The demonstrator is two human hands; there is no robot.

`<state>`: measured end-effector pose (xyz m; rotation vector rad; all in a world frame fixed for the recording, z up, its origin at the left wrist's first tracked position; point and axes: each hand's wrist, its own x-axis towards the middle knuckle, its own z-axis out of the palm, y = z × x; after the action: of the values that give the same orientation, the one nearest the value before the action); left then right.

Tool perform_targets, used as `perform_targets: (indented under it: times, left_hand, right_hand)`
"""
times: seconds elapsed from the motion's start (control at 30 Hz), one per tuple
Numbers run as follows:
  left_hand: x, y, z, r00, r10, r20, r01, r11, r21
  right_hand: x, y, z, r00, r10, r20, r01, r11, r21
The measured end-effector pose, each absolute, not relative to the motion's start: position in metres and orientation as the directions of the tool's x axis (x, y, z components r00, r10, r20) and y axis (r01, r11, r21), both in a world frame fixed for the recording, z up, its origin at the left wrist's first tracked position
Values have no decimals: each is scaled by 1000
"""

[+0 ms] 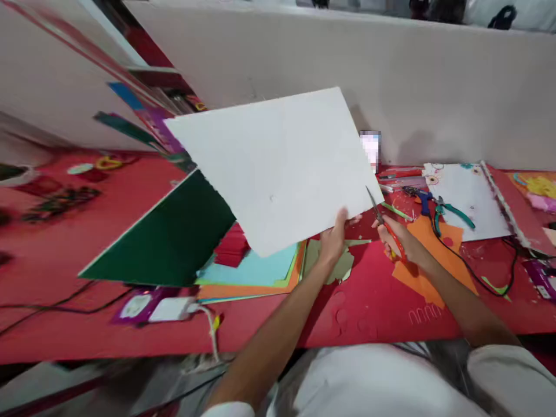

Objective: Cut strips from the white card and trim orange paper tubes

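A large white sheet (pixel 278 168) is raised above the red table, tilted, its lower edge pinched in my left hand (pixel 335 238). My right hand (pixel 396 236) grips scissors (pixel 393 234) with orange-red handles. Their blades point up and left, beside the sheet's lower right corner; whether they touch it I cannot tell. Below the sheet lie stacked coloured papers (pixel 260 267) in light blue, green and orange. A small pile of red pieces (pixel 231 246) rests on them. Olive-green paper (pixel 336 269) lies partly hidden behind my left hand.
A dark green board (pixel 169 237) leans at the left. Orange paper (pixel 434 260), teal-handled pliers (pixel 454 214), a blue glue gun (pixel 423 200) and its black cord lie to the right. A purple-and-white power strip (pixel 152 307) sits near the front edge. A pale wall (pixel 391 75) rises behind.
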<state>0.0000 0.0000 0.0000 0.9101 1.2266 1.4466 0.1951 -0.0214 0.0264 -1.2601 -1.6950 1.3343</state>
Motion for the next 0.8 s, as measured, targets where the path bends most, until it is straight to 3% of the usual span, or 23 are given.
perform_targets:
  times: [0.8]
  left_hand:
    - [2,2,6,-228,972,-61,-247,2,969]
  right_hand:
    - [185,-33,41,-205,979,-6,345,67,-936]
